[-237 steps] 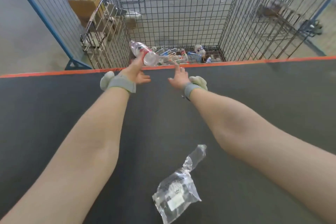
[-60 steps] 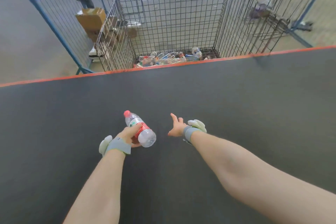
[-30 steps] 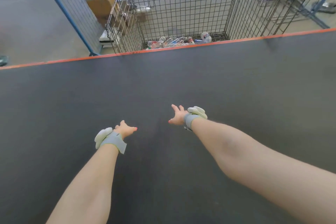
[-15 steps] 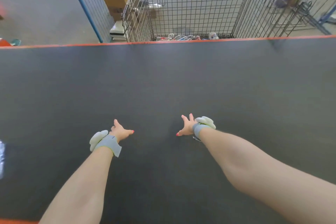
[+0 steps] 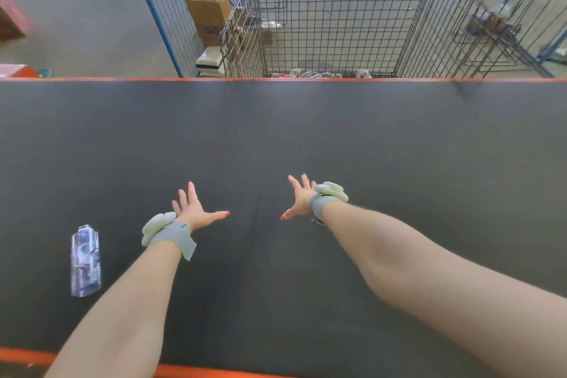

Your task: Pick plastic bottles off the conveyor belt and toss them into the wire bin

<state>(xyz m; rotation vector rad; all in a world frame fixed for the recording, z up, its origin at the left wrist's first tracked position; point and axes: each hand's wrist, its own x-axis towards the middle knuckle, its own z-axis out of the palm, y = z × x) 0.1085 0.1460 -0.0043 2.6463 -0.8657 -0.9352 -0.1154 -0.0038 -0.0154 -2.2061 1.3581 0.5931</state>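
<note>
A wide dark conveyor belt (image 5: 399, 138) fills most of the room in front of the person, with an orange strip along its near edge and another along its far edge.

Closest in, both bare arms reach out over the belt. The left hand (image 5: 194, 209) is spread wide, fingers apart, and holds nothing. The right hand (image 5: 300, 200) is spread the same way and is empty too. Each wrist wears a grey band with a pale lump on it.

At about nine o'clock from the left hand, near it but not touching, one clear plastic bottle (image 5: 85, 261) lies flat on the belt. That one looks like the next job. No other bottle shows on the belt.

Farther off, at twelve o'clock past the far orange strip, stands the wire bin (image 5: 343, 15). A small pile of bottles (image 5: 328, 73) sits on its floor, so some of the work looks done. The bin is mostly bare inside.

At eleven o'clock beyond it is a cardboard box (image 5: 208, 9) by a blue-framed fence (image 5: 153, 9).
</note>
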